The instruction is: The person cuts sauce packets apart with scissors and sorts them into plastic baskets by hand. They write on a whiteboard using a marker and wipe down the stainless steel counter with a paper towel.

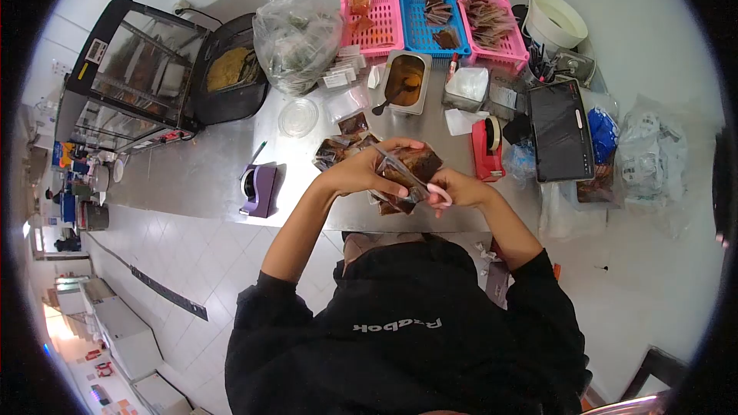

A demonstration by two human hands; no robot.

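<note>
Over the near edge of the metal table (207, 177), our two hands were close together at one clear packet (421, 160) of dark brown contents. We had the left hand (357, 170) clamped on that packet, while the right hand (459, 188) gripped the scissors (440, 194) by their pink handle, the blades lying across the wrapping. More dark packets (330, 152) lay beside our left hand. We had a red tape dispenser (483, 155) to our right, a purple tape dispenser (261, 190) to our left, and a metal pan (406, 81) farther back.
</note>
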